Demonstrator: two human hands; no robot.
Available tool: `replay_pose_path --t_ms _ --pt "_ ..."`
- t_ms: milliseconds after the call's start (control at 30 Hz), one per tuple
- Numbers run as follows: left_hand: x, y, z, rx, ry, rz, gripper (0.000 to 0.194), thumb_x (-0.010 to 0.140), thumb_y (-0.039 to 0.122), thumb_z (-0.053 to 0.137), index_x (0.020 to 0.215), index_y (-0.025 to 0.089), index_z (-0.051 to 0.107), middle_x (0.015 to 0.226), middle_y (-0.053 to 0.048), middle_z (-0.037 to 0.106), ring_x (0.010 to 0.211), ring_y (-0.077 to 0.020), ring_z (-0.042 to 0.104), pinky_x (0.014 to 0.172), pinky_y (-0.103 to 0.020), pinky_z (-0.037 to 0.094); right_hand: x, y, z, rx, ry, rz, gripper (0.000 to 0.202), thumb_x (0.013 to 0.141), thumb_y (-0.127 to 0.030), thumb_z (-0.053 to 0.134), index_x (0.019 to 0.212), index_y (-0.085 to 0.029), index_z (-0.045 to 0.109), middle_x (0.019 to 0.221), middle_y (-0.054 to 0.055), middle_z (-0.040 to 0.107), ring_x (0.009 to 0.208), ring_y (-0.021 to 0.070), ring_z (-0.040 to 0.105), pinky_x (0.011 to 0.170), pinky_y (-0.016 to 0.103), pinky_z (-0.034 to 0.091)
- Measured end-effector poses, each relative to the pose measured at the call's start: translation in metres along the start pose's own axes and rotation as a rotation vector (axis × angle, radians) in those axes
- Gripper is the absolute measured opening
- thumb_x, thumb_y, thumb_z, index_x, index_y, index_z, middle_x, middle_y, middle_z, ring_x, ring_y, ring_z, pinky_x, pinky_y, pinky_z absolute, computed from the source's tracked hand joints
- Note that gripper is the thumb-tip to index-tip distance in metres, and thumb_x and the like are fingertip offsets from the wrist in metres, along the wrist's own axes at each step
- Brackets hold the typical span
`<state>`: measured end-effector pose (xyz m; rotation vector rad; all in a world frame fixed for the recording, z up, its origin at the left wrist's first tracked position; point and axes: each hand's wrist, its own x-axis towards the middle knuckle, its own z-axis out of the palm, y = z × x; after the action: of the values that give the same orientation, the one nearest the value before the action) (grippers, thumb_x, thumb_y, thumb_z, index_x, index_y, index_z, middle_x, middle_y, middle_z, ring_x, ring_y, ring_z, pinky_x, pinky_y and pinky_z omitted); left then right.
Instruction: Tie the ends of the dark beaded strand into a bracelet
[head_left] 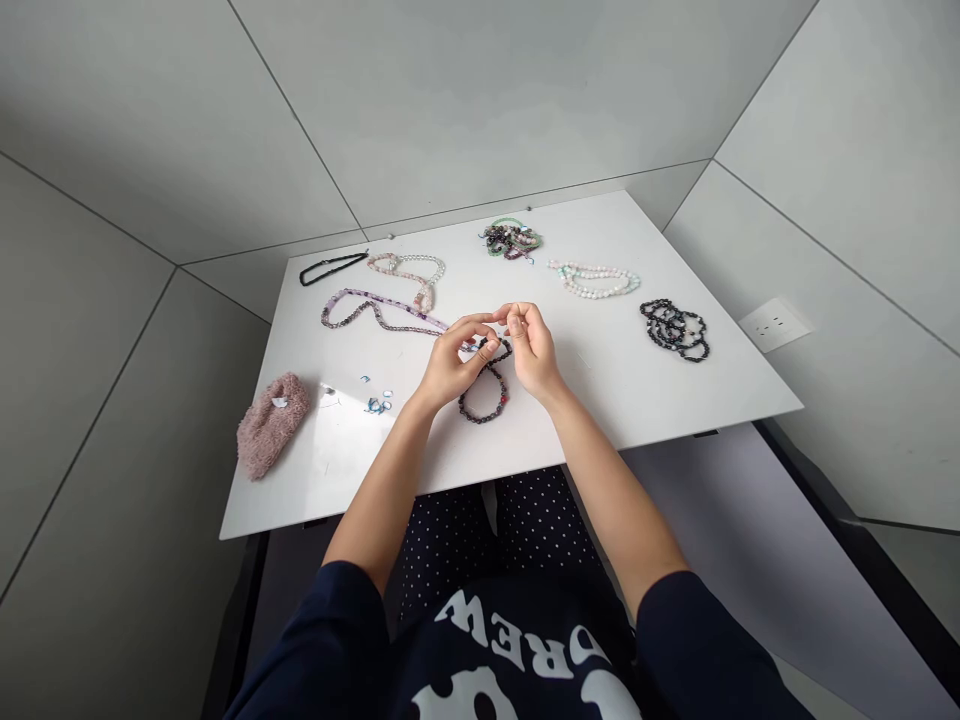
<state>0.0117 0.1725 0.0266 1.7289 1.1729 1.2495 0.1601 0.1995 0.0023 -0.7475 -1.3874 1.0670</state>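
Close together over the middle of the table are my left hand (459, 362) and my right hand (532, 352), each with thumb and fingers pinched. Whatever sits between the fingertips is too small to make out. Just below and between them, a dark bead strand (484, 420) with a few red beads lies looped on the table, its upper part partly hidden by the hands. A purple and grey bead strand (360, 310) runs from the left up to my left hand, where its end is covered.
On the white table (600, 400) lie a black strand (334, 268), a pink and clear strand (405, 262), a mixed bead pile (511, 240), a pale strand (600, 282), black strands (675, 330), small blue rings (377, 405) and a fluffy pink band (271, 425). Grey walls enclose it.
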Motion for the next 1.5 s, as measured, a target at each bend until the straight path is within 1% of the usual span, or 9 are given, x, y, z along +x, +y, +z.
replay_pose_path --t_ms 100,233,400,667,800,933,1133,1333,1500 --pt "-0.001 0.002 0.001 -0.009 -0.014 0.007 0.023 0.087 0.045 0.068 0.090 0.022 0.071 0.122 -0.012 0.070 0.115 -0.0267 0.062 0.091 -0.037 0.045 0.000 0.000 -0.001 -0.056 0.022 0.003 0.033 0.096 -0.059 0.046 0.096 -0.026 0.053 0.116 0.007 0.060 0.116 0.0214 0.055 0.095 0.037 0.046" --pt "-0.002 0.002 0.003 -0.072 -0.016 -0.028 0.025 0.083 0.045 0.073 0.087 0.021 0.073 0.101 -0.009 0.075 0.100 -0.0240 0.067 0.092 -0.037 0.046 0.001 0.000 -0.002 -0.057 0.029 0.008 0.035 0.093 -0.061 0.049 0.093 -0.026 0.055 0.125 0.009 0.055 0.128 0.0239 0.049 0.093 0.038 0.049" --pt "-0.001 -0.003 0.005 -0.183 0.019 -0.067 0.028 0.079 0.046 0.078 0.087 0.020 0.075 0.087 -0.006 0.073 0.083 -0.0190 0.066 0.084 -0.034 0.050 0.003 -0.005 -0.001 0.066 -0.017 0.113 0.038 0.088 -0.064 0.057 0.093 -0.025 0.059 0.120 0.008 0.063 0.116 0.0220 0.057 0.092 0.035 0.050" --pt "0.001 0.001 0.002 -0.338 0.164 -0.129 0.033 0.073 0.048 0.082 0.082 0.018 0.073 0.084 -0.005 0.072 0.081 -0.0168 0.067 0.080 -0.032 0.054 0.004 -0.008 -0.001 0.182 -0.050 0.296 0.036 0.084 -0.058 0.065 0.095 -0.025 0.071 0.098 0.003 0.074 0.101 0.0199 0.067 0.092 0.036 0.051" --pt "0.002 -0.002 0.000 -0.373 0.203 -0.148 0.032 0.074 0.047 0.082 0.084 0.019 0.073 0.087 -0.005 0.072 0.081 -0.0156 0.066 0.080 -0.031 0.055 0.004 -0.009 0.001 0.217 -0.101 0.312 0.031 0.077 -0.053 0.075 0.087 -0.023 0.075 0.088 0.003 0.076 0.094 0.0207 0.068 0.093 0.038 0.052" --pt "0.003 -0.003 -0.001 -0.468 0.246 -0.217 0.033 0.070 0.047 0.084 0.084 0.019 0.071 0.088 -0.004 0.070 0.082 -0.0147 0.065 0.078 -0.031 0.056 0.002 -0.011 0.002 0.225 -0.118 0.333 0.032 0.074 -0.050 0.079 0.090 -0.023 0.075 0.091 0.004 0.076 0.090 0.0201 0.069 0.088 0.037 0.055" --pt "0.004 0.001 -0.002 -0.533 0.285 -0.303 0.035 0.066 0.046 0.087 0.081 0.020 0.070 0.091 -0.003 0.071 0.081 -0.0128 0.064 0.077 -0.028 0.056 0.000 -0.010 0.001 0.237 -0.141 0.347 0.031 0.071 -0.046 0.083 0.090 -0.023 0.075 0.093 0.004 0.077 0.089 0.0200 0.071 0.090 0.039 0.056" --pt "0.004 0.000 -0.001 -0.498 0.300 -0.259 0.032 0.067 0.044 0.086 0.081 0.019 0.072 0.090 -0.004 0.072 0.069 -0.0097 0.060 0.072 -0.027 0.053 -0.001 -0.005 0.002 0.227 -0.144 0.341 0.028 0.069 -0.043 0.084 0.087 -0.022 0.076 0.089 0.003 0.077 0.084 0.0187 0.070 0.087 0.038 0.057" --pt "0.004 -0.002 -0.003 -0.465 0.261 -0.219 0.030 0.074 0.045 0.082 0.083 0.019 0.070 0.087 -0.004 0.069 0.077 -0.0131 0.063 0.076 -0.028 0.052 0.000 -0.004 0.002 0.198 -0.131 0.334 0.026 0.071 -0.043 0.083 0.085 -0.022 0.077 0.088 0.004 0.077 0.083 0.0179 0.070 0.084 0.036 0.056"
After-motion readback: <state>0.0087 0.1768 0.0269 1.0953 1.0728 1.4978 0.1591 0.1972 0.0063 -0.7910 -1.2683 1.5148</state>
